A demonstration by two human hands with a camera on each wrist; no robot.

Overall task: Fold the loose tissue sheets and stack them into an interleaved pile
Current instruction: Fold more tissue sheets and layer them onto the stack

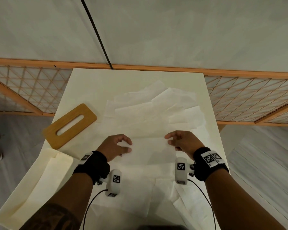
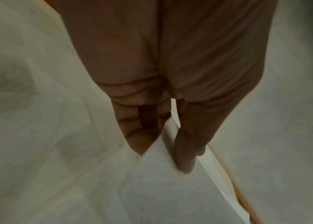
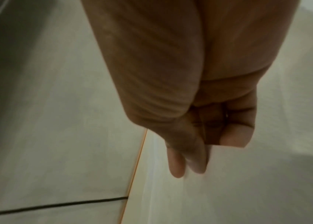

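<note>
A white tissue sheet (image 1: 150, 151) is stretched between my two hands above the middle of the white table (image 1: 83, 90). My left hand (image 1: 129, 145) pinches its left edge between thumb and fingers. My right hand (image 1: 168, 139) pinches the right edge the same way. The left wrist view shows my left hand (image 2: 161, 159) closed on the sheet's (image 2: 161, 189) edge. In the right wrist view, my right hand (image 3: 209, 154) holds the sheet's (image 3: 238, 189) corner. Several loose sheets (image 1: 156, 105) lie heaped beyond my hands. More flat sheets (image 1: 156, 193) lie near the front edge.
A wooden lid (image 1: 70, 123) with a long slot lies at the table's left edge. A white open box (image 1: 32, 188) stands at the front left. A lattice screen (image 1: 249, 97) runs behind the table, and a black cable (image 1: 96, 32) crosses the floor.
</note>
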